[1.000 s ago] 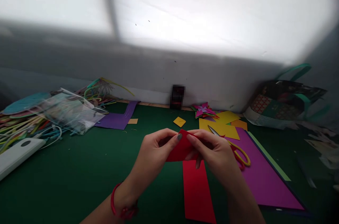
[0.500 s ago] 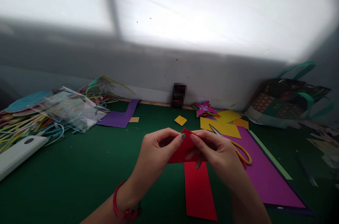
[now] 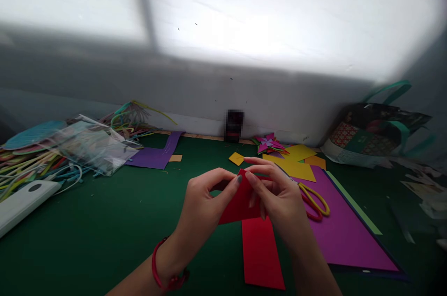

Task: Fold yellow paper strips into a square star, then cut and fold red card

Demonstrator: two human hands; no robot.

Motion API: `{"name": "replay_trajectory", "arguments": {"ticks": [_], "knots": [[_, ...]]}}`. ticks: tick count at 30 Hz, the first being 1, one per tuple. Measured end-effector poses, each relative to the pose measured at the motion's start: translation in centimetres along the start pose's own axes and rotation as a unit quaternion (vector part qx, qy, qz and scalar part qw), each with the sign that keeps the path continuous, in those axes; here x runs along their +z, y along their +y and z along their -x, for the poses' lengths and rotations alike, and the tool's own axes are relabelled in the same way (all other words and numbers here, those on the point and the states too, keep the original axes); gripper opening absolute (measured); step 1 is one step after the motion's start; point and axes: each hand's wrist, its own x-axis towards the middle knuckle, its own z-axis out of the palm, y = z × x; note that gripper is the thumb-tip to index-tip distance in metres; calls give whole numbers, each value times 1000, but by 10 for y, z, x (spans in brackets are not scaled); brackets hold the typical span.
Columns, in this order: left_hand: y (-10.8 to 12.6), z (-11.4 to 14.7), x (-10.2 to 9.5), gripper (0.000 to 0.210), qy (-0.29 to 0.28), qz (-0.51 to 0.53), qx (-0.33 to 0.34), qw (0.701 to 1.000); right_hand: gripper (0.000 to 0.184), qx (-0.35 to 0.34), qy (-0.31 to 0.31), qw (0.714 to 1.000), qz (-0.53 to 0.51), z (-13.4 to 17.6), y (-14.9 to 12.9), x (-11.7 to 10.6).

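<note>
Between my two hands a piece of red paper (image 3: 240, 205) is held up above the table, folded or bent near its top corner. My left hand (image 3: 211, 198) pinches it from the left, the thumb flat on the near side. From the right, my right hand (image 3: 275, 193) grips the same corner between thumb and fingers, its index finger raised a little. Below the hands, a long red paper strip (image 3: 262, 256) lies on the table. Scissors (image 3: 316, 203) with yellow and red handles rest just right of my right hand, their blades partly hidden behind it.
A folded yellow paper square (image 3: 236, 159) lies beyond my hands. Purple sheets (image 3: 352, 226), yellow paper (image 3: 296, 168) and a pink paper star (image 3: 268, 143) are to the right, near a patterned bag (image 3: 363, 135). Pipe cleaners, a plastic bag (image 3: 98, 147) and a white power strip (image 3: 30, 205) occupy the left.
My right hand has shifted slightly left along the paper's top corner, and its index finger has lifted. More of the scissors' handles shows. The red paper's lower edge has tilted.
</note>
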Motion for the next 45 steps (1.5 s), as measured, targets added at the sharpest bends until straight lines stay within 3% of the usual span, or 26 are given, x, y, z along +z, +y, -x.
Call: {"name": "replay_trajectory", "arguments": {"ticks": [7, 14, 19, 22, 27, 35, 45], "knots": [[-4, 1, 4, 19, -3, -53, 44, 998, 17, 3, 20, 999, -41, -3, 14, 7], [-5, 2, 9, 19, -13, -55, 38, 998, 13, -119, 84, 986, 83, -1, 8, 10], [-8, 3, 17, 23, -107, -13, -10, 994, 13, -91, 125, 984, 91, -3, 10, 2], [-15, 4, 23, 30, -143, -16, -26, 989, 15, -75, 120, 988, 65, -6, 12, -2], [-22, 3, 24, 33, -128, -31, -22, 991, 15, -75, 112, 990, 38, -8, 14, -2], [-5, 1, 18, 33, -240, -17, 46, 970, 19, -15, 180, 983, -37, -13, 14, -31], [-4, 7, 19, 35, -216, -120, 153, 957, 16, -43, 180, 981, -55, -9, 4, -34]]}}
